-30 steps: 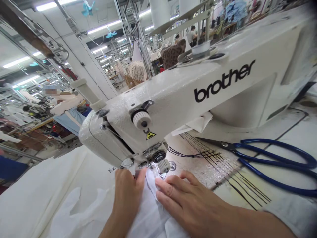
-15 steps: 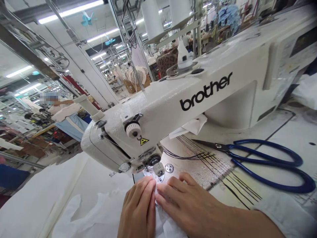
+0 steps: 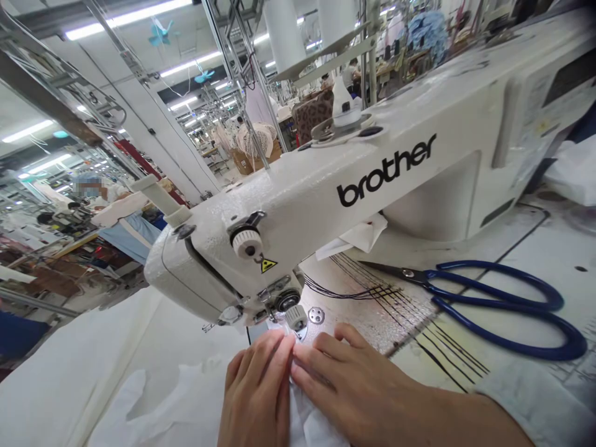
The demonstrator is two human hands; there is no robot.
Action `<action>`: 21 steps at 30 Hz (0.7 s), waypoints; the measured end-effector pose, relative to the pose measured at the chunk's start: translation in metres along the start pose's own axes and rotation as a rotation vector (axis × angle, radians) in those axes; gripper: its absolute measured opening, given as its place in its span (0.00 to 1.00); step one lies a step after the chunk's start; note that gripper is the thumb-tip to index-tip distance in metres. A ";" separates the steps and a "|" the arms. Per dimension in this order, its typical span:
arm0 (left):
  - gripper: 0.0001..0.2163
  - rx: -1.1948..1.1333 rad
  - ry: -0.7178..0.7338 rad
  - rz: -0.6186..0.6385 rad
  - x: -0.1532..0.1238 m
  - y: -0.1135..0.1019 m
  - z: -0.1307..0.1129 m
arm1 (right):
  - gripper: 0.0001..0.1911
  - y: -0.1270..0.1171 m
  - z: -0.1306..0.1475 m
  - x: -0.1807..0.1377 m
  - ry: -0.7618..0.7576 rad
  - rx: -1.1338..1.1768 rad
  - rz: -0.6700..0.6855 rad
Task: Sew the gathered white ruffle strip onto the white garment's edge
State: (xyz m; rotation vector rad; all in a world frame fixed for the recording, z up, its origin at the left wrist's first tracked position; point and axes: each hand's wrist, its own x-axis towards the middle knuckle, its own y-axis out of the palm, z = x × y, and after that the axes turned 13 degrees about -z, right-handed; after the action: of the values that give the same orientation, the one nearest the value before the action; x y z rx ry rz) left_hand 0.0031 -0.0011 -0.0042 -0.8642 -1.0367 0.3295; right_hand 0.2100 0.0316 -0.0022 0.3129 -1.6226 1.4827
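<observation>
White cloth [image 3: 311,419] is bunching in soft folds between the left hand [image 3: 256,388] and the right hand [image 3: 358,388], running forward from them under the presser foot [image 3: 296,318], while a wide cream panel [image 3: 84,385] is lying spread beyond the left hand.

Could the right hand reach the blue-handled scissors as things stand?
Probably yes: the right hand rests on white fabric, and only the flat, black-lined table top lies between it and the scissors.

presser foot [image 3: 296,318] just beyond right hand [image 3: 354,385], tailor's shears [image 3: 408,273] farther right
</observation>
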 end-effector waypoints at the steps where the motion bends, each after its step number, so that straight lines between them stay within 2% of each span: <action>1: 0.15 0.000 -0.002 -0.016 0.002 0.000 -0.001 | 0.13 -0.005 0.001 0.001 0.004 -0.011 0.008; 5: 0.14 -0.037 -0.002 -0.068 0.006 0.000 -0.001 | 0.15 -0.020 0.004 0.007 0.015 -0.032 0.064; 7: 0.13 -0.059 -0.032 -0.060 0.006 0.000 0.000 | 0.16 -0.023 0.004 0.009 0.025 0.005 0.158; 10: 0.11 -0.087 -0.122 -0.033 0.004 -0.001 0.001 | 0.24 -0.023 0.000 0.012 0.035 0.066 0.311; 12: 0.11 -0.102 -0.183 -0.010 0.002 -0.001 0.001 | 0.25 -0.021 -0.003 0.013 0.027 0.088 0.352; 16: 0.12 -0.133 -0.275 0.009 0.004 0.003 0.003 | 0.23 -0.020 0.004 0.003 0.029 0.123 0.292; 19: 0.13 -0.185 -0.323 0.030 0.010 -0.001 0.006 | 0.18 -0.033 0.030 -0.020 0.053 0.225 0.152; 21: 0.13 -0.188 -0.377 -0.012 0.010 -0.015 0.002 | 0.11 -0.049 0.056 -0.040 0.095 0.379 0.045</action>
State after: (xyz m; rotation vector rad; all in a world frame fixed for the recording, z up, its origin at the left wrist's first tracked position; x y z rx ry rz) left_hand 0.0046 -0.0037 0.0143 -0.9862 -1.4400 0.3983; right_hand 0.2432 -0.0458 0.0079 0.4107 -1.2755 1.8118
